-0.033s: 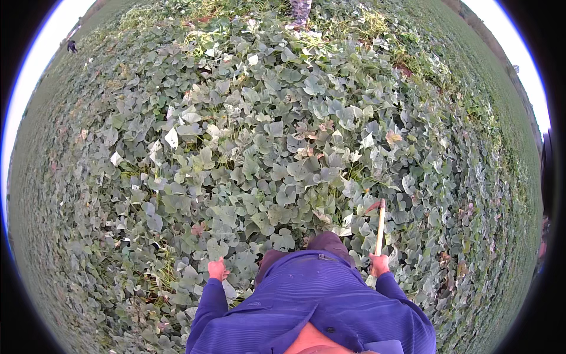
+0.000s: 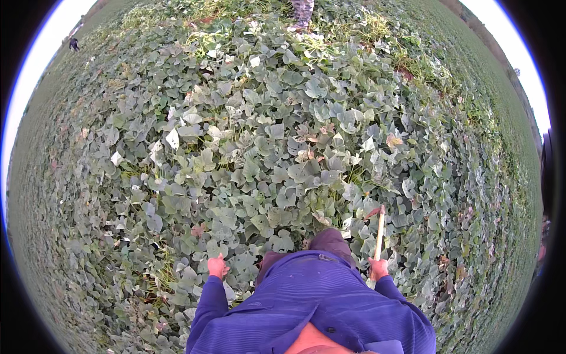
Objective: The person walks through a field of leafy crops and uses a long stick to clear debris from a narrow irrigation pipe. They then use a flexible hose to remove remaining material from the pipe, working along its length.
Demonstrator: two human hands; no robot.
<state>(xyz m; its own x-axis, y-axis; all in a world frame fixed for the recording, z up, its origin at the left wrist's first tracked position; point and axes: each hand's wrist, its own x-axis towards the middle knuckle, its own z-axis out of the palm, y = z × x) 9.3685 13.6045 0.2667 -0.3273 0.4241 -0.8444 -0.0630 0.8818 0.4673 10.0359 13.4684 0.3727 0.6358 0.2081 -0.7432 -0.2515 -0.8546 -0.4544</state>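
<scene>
My right hand (image 2: 378, 269) is closed round the pale wooden handle of a sickle (image 2: 379, 236). Its reddish-brown curved blade points left, just above the leaves in front of me. On the other side of my body, my left hand (image 2: 217, 267) hangs over the foliage, fingers loosely curled, with nothing visible in them. Broad green leaves of a low vine crop (image 2: 259, 171) surround both hands. My legs (image 2: 331, 242), in dark trousers, stand among the vines, with the feet hidden.
Dense vines cover the ground on every side, with some yellowed and brown leaves (image 2: 394, 140). Ahead, at the top, another person's leg in patterned trousers (image 2: 302, 13) stands in the field. Far off at the upper left is a dark figure (image 2: 73, 44).
The sickle and my right hand have shifted slightly toward me. My left hand stays nearly in place, with its fingers turned a little.
</scene>
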